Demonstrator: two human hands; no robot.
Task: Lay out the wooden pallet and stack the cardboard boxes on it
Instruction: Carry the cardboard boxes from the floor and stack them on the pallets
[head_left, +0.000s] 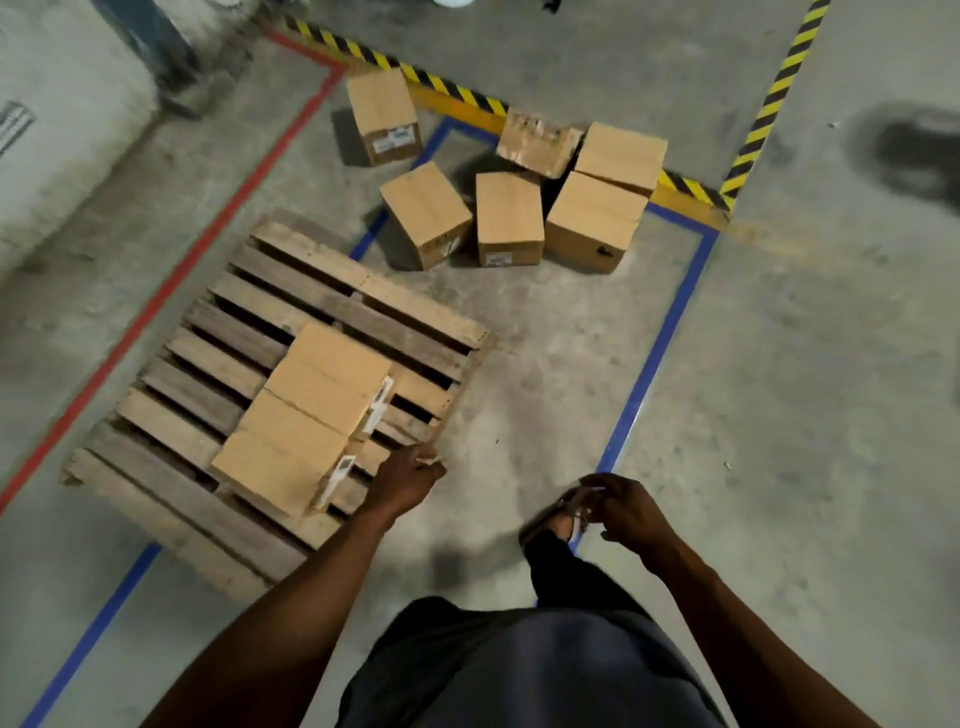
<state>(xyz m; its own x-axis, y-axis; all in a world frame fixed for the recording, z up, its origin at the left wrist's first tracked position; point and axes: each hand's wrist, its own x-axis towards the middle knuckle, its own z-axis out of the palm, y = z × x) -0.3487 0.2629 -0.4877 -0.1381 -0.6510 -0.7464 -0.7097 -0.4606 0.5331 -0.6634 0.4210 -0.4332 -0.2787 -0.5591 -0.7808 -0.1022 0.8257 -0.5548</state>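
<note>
While both hands (410, 480) (623, 512) hang loosely curled, holding nothing, two stiff cardboard boxes (306, 415) (likely light) sit touching at the wooden pallet's (332, 291) near edge; lift by opposite sides

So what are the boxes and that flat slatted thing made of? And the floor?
The boxes look like plain brown cardboard, matte, with folded seams and white stickers. The pallet looks like rough bare wood: grey-brown planks with grain and gaps between them. The floor is probably concrete, grey, dull and blotchy, with painted or taped coloured lines.
</note>
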